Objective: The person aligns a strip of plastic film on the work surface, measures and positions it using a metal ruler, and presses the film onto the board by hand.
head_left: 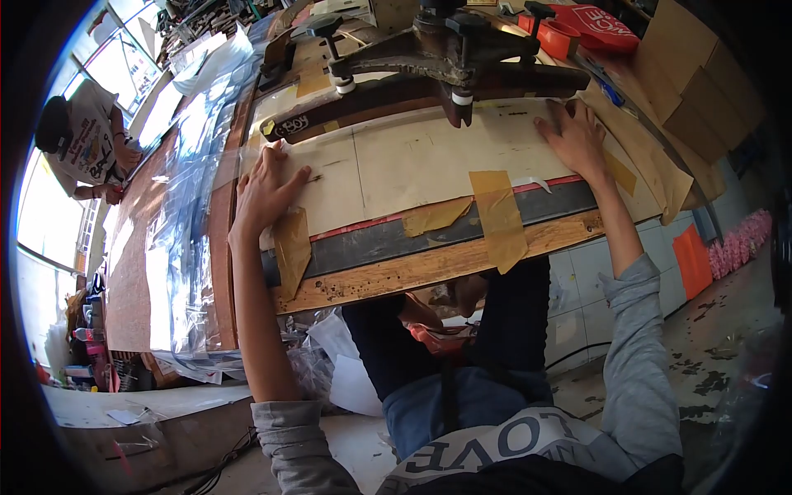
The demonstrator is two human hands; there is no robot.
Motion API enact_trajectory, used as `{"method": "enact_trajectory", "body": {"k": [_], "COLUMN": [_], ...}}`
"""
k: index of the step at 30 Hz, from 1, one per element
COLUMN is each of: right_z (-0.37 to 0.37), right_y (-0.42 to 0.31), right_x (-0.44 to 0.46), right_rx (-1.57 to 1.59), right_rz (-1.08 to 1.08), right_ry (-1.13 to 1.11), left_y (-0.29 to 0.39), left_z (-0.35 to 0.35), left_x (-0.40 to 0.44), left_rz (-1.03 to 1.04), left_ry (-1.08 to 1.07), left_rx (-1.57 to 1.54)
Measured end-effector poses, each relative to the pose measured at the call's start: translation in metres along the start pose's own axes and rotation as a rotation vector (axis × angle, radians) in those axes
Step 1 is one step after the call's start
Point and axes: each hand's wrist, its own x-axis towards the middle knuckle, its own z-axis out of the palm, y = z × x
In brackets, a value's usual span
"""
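A cream-coloured board (429, 161) lies in front of me under a dark metal press bar (528, 80). My left hand (268, 188) rests at the board's left end with fingers apart, the fingertips close to the bar's left end. A small whitish bit shows at those fingertips; I cannot make out what it is. On the board's right end my right hand (575, 139) lies flat, fingers spread. Brown tape strips (498, 219) run over the front edge, across a dark strip (363, 239) and a wooden edge (396, 270). Neither hand visibly grips anything.
The heavy press frame (421, 58) stands over the board. Clear plastic sheeting (194, 206) covers a brown table (132, 272) at left, where another person (87, 136) works. Cardboard (697, 74), a red bag (590, 25) and a blue-handled tool (610, 93) are at right.
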Motion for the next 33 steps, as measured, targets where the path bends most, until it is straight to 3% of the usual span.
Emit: {"method": "enact_trajectory", "body": {"k": [5, 20, 33], "right_z": [-0.002, 0.007, -0.007], "right_y": [-0.002, 0.011, 0.013], "right_x": [-0.001, -0.009, -0.022], "right_rx": [0.002, 0.076, 0.226], "right_rz": [0.011, -0.145, -0.165], "right_ry": [-0.01, 0.311, 0.281], "left_y": [-0.002, -0.007, 0.005], "left_z": [0.002, 0.006, -0.003], "left_x": [-0.001, 0.001, -0.004], "left_rz": [0.02, 0.02, -0.04], "left_ry": [0.017, 0.025, -0.022], "left_rx": [-0.012, -0.002, 0.013]}}
